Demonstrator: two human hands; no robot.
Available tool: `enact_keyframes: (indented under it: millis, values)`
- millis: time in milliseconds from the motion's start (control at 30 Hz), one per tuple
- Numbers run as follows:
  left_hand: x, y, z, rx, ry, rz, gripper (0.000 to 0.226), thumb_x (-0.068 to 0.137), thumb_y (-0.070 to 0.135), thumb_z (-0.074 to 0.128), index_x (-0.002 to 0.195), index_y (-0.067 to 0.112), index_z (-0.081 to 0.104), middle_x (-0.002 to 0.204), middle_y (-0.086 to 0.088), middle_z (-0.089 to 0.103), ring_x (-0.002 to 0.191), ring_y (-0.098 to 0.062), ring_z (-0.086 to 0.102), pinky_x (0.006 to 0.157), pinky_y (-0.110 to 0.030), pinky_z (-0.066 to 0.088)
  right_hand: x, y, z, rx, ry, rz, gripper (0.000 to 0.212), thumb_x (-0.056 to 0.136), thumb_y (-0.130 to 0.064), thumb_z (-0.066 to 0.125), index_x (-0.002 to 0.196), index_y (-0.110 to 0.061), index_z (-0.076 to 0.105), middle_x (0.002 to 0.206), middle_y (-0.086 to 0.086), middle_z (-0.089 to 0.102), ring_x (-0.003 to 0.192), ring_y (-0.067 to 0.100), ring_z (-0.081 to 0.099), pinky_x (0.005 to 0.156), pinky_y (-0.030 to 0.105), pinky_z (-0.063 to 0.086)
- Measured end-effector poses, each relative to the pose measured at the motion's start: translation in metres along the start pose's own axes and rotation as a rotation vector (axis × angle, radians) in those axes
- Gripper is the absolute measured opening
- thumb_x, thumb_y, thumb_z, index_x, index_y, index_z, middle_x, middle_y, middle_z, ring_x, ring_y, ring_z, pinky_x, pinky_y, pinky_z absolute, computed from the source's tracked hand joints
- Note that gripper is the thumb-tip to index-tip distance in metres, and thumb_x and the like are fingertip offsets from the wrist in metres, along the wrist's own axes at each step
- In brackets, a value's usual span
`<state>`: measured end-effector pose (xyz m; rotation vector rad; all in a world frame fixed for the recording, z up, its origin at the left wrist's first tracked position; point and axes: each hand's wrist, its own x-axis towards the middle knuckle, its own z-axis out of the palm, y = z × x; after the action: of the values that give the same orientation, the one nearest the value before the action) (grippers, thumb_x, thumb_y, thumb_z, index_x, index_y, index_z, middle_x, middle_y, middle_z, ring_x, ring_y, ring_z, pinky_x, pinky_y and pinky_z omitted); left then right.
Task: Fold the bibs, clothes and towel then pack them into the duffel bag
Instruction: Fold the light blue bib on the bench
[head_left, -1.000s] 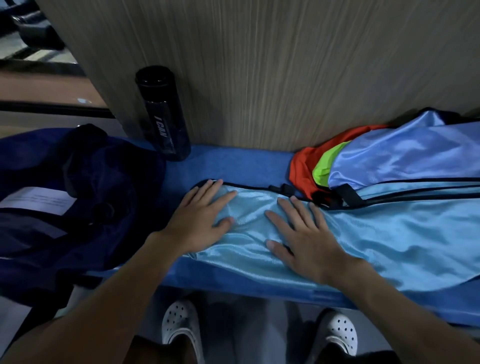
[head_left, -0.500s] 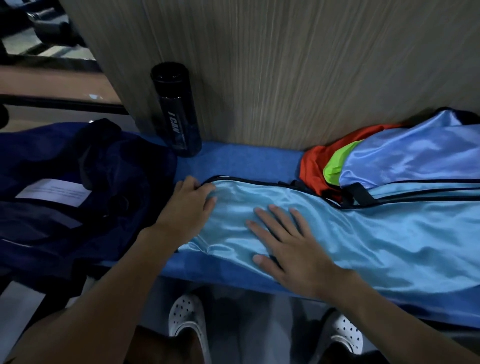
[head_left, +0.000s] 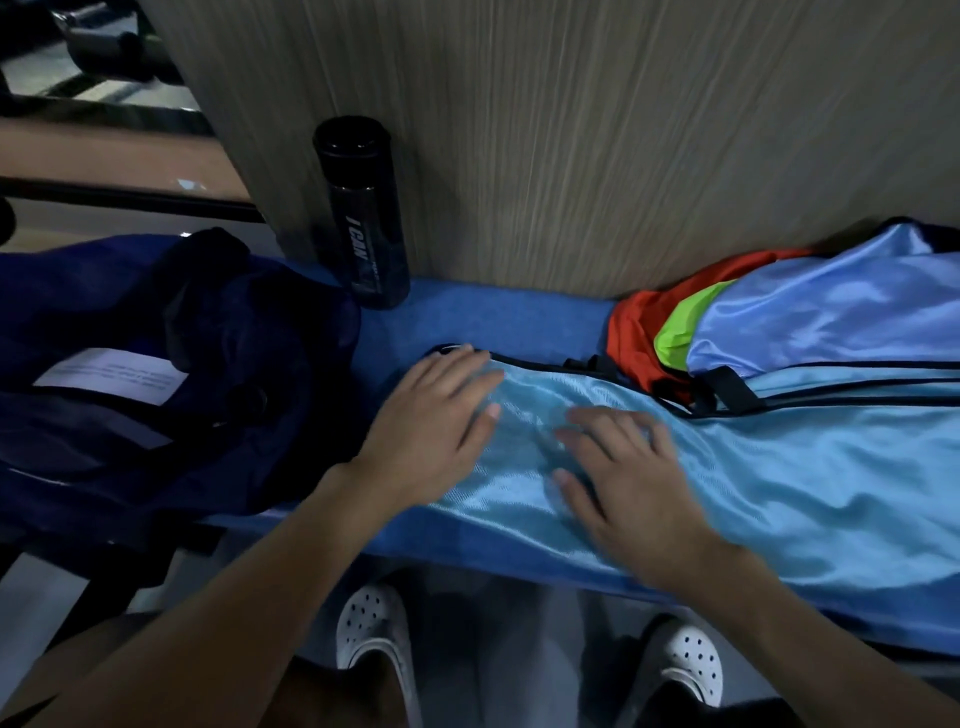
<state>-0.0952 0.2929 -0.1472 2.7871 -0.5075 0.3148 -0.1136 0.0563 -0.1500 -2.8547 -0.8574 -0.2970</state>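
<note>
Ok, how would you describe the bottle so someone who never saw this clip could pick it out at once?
Start at the big wood-grain panel behind the blue bench. At its foot, near the panel's left edge, a black bottle stands upright, just right of the navy bag. It is the only rigid, upright thing there, with white lettering down its side.

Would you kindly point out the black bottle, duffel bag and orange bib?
black bottle (head_left: 363, 244): head view, label.
duffel bag (head_left: 104, 291): head view, dark fabric.
orange bib (head_left: 636, 332): head view, exposed fold.
</note>
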Motion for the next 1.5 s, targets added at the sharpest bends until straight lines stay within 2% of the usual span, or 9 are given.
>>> enact_keyframes:
  millis: [167, 267, 400, 533, 700, 800, 900, 1300, 1500]
  values:
    - [-0.006, 0.003, 0.022, 0.064, -0.332, -0.132, 0.073, 0.088, 0.062, -0.004, 0.156, 0.039, 0.006, 0.166, 0.006, -0.008, 0.152, -0.014, -0.015, 0.122, -0.041, -0.009, -0.011, 0.005, 0.012, -0.080, -0.135, 0.138, 0.054, 0.093, -0.051, 0.037, 0.129, -0.017, 0.058, 0.138, 0.009, 0.052, 0.130, 0.030, 0.047, 0.105, 0.051, 0.035]
    - [-0.014, -0.006, 0.021, 0.116, -0.382, -0.146, 0.073, 0.086, 0.064, -0.005, 0.156, 0.041, -0.004, 0.165, 0.006, -0.017, 0.150, -0.016, -0.023, 0.121, -0.043, -0.013, -0.014, -0.004, 0.021, -0.075, -0.171, 0.064, 0.060, 0.096, -0.054, 0.031, 0.140, -0.018, 0.051, 0.147, 0.016, 0.044, 0.139, 0.033, 0.038, 0.109, 0.058, 0.031]
    - [-0.022, -0.006, 0.011, 0.160, -0.350, -0.212, 0.078, 0.083, 0.064, 0.001, 0.156, 0.038, 0.009, 0.167, 0.002, -0.002, 0.152, -0.019, -0.012, 0.123, -0.045, -0.003, -0.011, -0.006, 0.005, -0.015, -0.004, 0.044, 0.048, 0.095, -0.048, 0.037, 0.126, -0.021, 0.060, 0.131, 0.004, 0.056, 0.124, 0.026, 0.051, 0.102, 0.050, 0.036]
    - [-0.010, 0.029, 0.008, 0.080, -0.201, -0.098, 0.070, 0.090, 0.057, 0.010, 0.154, 0.032, 0.025, 0.166, 0.003, 0.011, 0.153, -0.017, -0.003, 0.123, -0.046, 0.000, -0.016, 0.004, -0.003, -0.121, 0.093, 0.265, 0.034, 0.086, -0.037, 0.041, 0.100, -0.015, 0.064, 0.100, 0.006, 0.058, 0.093, 0.032, 0.055, 0.081, 0.045, 0.038]
    - [-0.003, 0.041, 0.034, 0.108, -0.341, -0.060, 0.064, 0.094, 0.055, 0.016, 0.156, 0.040, 0.006, 0.166, 0.008, -0.007, 0.152, -0.013, -0.013, 0.122, -0.049, -0.003, -0.033, 0.021, 0.007, -0.119, -0.045, 0.229, 0.051, 0.092, -0.050, 0.041, 0.126, -0.019, 0.060, 0.135, 0.005, 0.054, 0.122, 0.028, 0.052, 0.097, 0.049, 0.038]
    - [0.004, 0.046, 0.027, 0.098, -0.216, -0.059, 0.062, 0.087, 0.050, 0.031, 0.147, 0.031, 0.037, 0.158, -0.001, 0.029, 0.147, -0.022, 0.023, 0.117, -0.047, 0.021, -0.033, 0.029, -0.003, -0.003, 0.048, 0.194, 0.046, 0.094, -0.046, 0.040, 0.124, -0.020, 0.062, 0.133, 0.000, 0.057, 0.121, 0.023, 0.053, 0.099, 0.045, 0.038]
    - [0.023, 0.067, 0.021, 0.077, -0.019, 0.029, 0.051, 0.083, 0.045, 0.045, 0.126, 0.020, 0.059, 0.126, -0.003, 0.054, 0.117, -0.026, 0.052, 0.097, -0.045, 0.040, -0.033, 0.047, -0.019, 0.043, 0.171, 0.223, 0.038, 0.093, -0.039, 0.041, 0.113, -0.017, 0.064, 0.118, 0.000, 0.060, 0.108, 0.026, 0.057, 0.090, 0.043, 0.039]
    - [0.146, 0.216, 0.043, -0.058, -0.058, 0.369, 0.044, 0.083, 0.047, 0.069, 0.119, 0.021, 0.064, 0.114, 0.003, 0.058, 0.112, -0.023, 0.050, 0.092, -0.040, 0.035, -0.090, 0.170, -0.073, -0.070, 0.491, 0.558, 0.025, 0.085, -0.007, 0.059, 0.109, -0.010, 0.064, 0.106, 0.010, 0.059, 0.099, 0.033, 0.048, 0.080, 0.040, 0.029]
    - [0.181, 0.268, 0.060, -0.089, -0.039, 0.396, 0.039, 0.088, 0.046, 0.066, 0.121, 0.024, 0.062, 0.115, 0.004, 0.057, 0.113, -0.022, 0.047, 0.091, -0.037, 0.030, -0.123, 0.215, -0.093, 0.024, 0.692, 0.826, 0.044, 0.080, -0.021, 0.059, 0.122, -0.010, 0.055, 0.116, 0.016, 0.051, 0.109, 0.036, 0.044, 0.088, 0.046, 0.033]
